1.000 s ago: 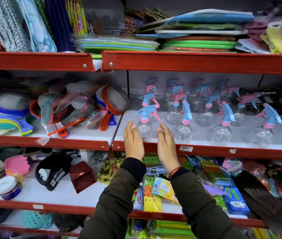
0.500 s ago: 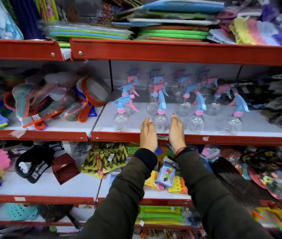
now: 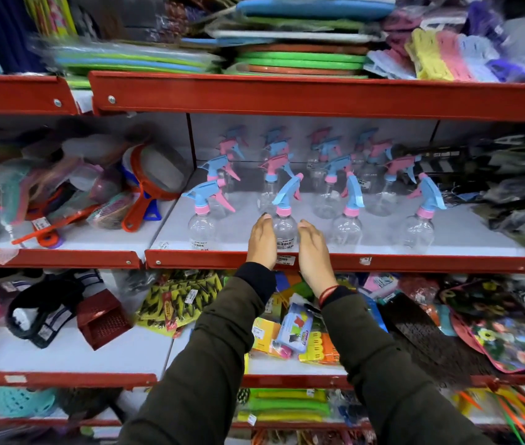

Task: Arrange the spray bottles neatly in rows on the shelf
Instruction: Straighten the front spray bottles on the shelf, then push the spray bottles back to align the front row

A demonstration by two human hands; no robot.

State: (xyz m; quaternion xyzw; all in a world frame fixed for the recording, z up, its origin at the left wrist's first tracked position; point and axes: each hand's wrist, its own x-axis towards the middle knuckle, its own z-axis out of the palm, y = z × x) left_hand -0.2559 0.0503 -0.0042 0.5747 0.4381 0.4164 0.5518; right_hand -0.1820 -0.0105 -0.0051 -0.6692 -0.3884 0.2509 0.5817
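Several clear spray bottles with blue and pink trigger heads stand in rows on the white shelf [image 3: 466, 234] with a red front lip. The front row holds the leftmost bottle [image 3: 202, 229], a second bottle [image 3: 284, 227], a third [image 3: 347, 229] and a fourth [image 3: 418, 231]. My left hand [image 3: 261, 244] and my right hand [image 3: 314, 253] cup the second bottle from either side, fingers together and pressed to its body. Its head tilts to the right. More bottles [image 3: 328, 191] stand behind, blurred toward the back.
Orange-handled strainers [image 3: 150, 187] and wrapped goods crowd the shelf bay to the left. Dark packaged items [image 3: 511, 191] lie at the right end. A red upper shelf edge [image 3: 287, 96] hangs above. Colourful packets [image 3: 296, 332] fill the shelf below my wrists.
Both hands shifted right from the leftmost front bottle to the second one and closed in on it. Its trigger head now leans to the right. The camera view also moved.
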